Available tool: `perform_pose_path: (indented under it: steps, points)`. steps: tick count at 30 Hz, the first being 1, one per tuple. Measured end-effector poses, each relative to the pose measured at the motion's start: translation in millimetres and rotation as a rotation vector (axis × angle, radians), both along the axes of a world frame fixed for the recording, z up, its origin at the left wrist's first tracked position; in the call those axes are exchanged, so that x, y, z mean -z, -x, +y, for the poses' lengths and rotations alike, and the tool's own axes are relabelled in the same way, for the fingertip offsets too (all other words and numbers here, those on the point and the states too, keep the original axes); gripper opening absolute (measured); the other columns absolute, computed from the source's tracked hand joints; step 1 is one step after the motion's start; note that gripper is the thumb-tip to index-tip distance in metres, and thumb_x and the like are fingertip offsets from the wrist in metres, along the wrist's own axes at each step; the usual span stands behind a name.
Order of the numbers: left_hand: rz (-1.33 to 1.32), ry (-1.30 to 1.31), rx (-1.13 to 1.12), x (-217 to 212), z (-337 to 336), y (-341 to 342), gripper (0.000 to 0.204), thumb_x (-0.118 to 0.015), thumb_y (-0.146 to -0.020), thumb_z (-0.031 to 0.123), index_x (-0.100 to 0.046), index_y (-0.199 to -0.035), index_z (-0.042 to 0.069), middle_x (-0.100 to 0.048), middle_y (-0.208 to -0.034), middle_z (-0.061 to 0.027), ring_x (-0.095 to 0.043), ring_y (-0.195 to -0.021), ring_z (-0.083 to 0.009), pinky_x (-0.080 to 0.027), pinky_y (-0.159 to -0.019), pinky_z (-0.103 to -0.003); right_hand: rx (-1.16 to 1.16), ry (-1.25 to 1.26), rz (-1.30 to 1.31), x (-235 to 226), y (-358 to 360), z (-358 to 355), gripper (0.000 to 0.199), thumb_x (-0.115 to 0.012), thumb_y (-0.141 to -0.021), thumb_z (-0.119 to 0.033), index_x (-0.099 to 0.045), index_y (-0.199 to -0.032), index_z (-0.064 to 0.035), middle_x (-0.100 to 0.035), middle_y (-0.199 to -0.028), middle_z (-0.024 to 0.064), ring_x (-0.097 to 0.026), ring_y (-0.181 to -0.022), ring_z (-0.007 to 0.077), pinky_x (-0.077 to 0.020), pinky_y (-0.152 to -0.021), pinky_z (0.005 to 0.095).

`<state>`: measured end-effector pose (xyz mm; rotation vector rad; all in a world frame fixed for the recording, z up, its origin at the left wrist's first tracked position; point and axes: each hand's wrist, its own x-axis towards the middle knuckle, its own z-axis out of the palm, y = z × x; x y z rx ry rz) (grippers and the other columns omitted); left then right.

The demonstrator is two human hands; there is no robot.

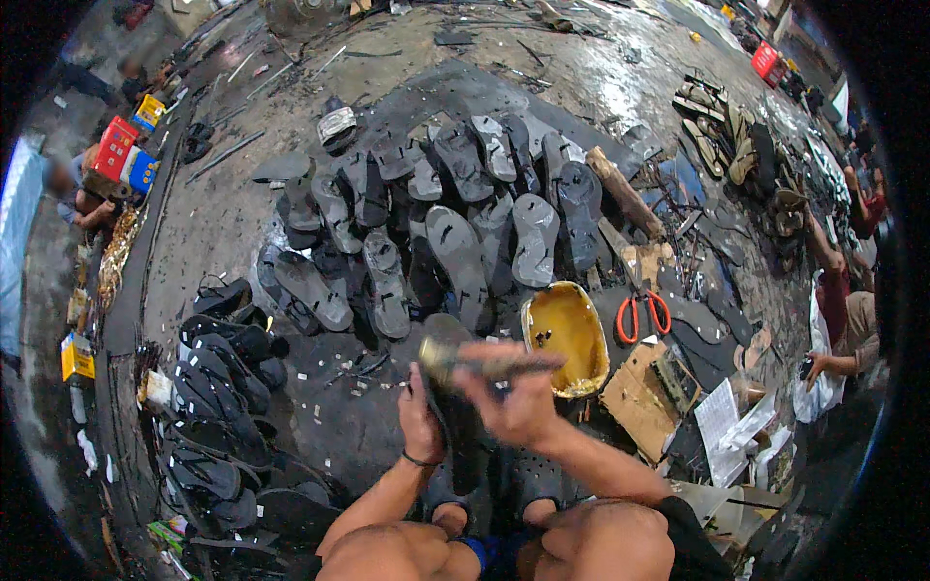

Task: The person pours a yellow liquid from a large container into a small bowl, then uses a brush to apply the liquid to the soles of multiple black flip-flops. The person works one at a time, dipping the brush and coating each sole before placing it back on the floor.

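My left hand is closed around the edge of a dark shoe sole, which stands tilted in front of my knees. In my closed right hand is a brush with a dark handle, its yellowish bristle end over the upper part of the sole. Motion blurs the brush, so I cannot tell whether it touches the sole. Just beyond my right hand stands a cut-open tub holding yellow, glue-like stuff. Ahead lie rows of grey soles, many with dark slots or strips on top.
Orange-handled scissors lie right of the tub, near a cardboard piece and paper sheets. Black sandals pile up at my left. A wooden stick borders the soles. Other people sit at both sides, one reaching a hand in.
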<state>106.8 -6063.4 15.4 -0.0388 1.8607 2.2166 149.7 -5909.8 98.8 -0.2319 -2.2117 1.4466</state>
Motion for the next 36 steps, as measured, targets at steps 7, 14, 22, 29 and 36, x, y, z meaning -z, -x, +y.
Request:
perform_pose_path:
  steps: [7,14,22,29,36]
  points:
    - [-0.807,-0.375,0.397,6,-34,7,0.080,-0.031,-0.098,0.067,-0.045,-0.143,0.003,-0.060,-0.132,-0.0154,-0.065,-0.108,-0.0248,-0.053,-0.095,-0.038,-0.157,0.934,-0.418,18,-16,-10,0.030,-0.072,-0.092,-0.023,-0.066,-0.112,-0.0015,-0.069,-0.104,0.0040,-0.063,-0.094,0.0144,-0.0505,-0.086,0.0307]
    - [-0.890,-0.449,0.398,-43,-63,-37,0.094,-0.032,-0.091,0.078,-0.035,-0.150,0.005,-0.052,-0.142,-0.0144,-0.058,-0.122,-0.0280,-0.049,-0.101,-0.044,0.033,1.043,-0.410,19,-11,17,0.026,-0.068,-0.094,-0.019,-0.065,-0.114,-0.0034,-0.070,-0.101,0.0023,-0.065,-0.092,0.0124,-0.0507,-0.082,0.0289]
    - [-0.554,-0.587,0.020,-62,3,56,0.074,-0.048,-0.089,0.073,-0.061,-0.118,0.006,-0.068,-0.100,-0.0079,-0.067,-0.085,-0.0206,-0.056,-0.077,-0.033,0.025,0.139,-0.269,22,14,12,0.019,-0.073,-0.086,-0.014,-0.069,-0.101,-0.0025,-0.072,-0.090,0.0108,-0.069,-0.081,0.0189,-0.0533,-0.076,0.0340]
    - [-0.549,-0.442,0.083,-27,-1,41,0.074,-0.046,-0.092,0.070,-0.061,-0.121,0.004,-0.068,-0.114,-0.0083,-0.066,-0.097,-0.0201,-0.054,-0.087,-0.034,-0.146,0.521,-0.197,-20,22,-1,0.022,-0.074,-0.086,-0.019,-0.070,-0.099,-0.0015,-0.073,-0.091,0.0109,-0.068,-0.091,0.0212,-0.0512,-0.086,0.0353]
    - [-0.530,-0.607,0.065,-43,-1,62,0.077,-0.051,-0.085,0.077,-0.063,-0.109,0.005,-0.068,-0.094,-0.0076,-0.066,-0.083,-0.0234,-0.056,-0.076,-0.038,0.016,0.293,-0.217,12,-2,2,0.020,-0.073,-0.086,-0.020,-0.071,-0.096,-0.0027,-0.073,-0.091,0.0123,-0.071,-0.086,0.0235,-0.0540,-0.078,0.0336]
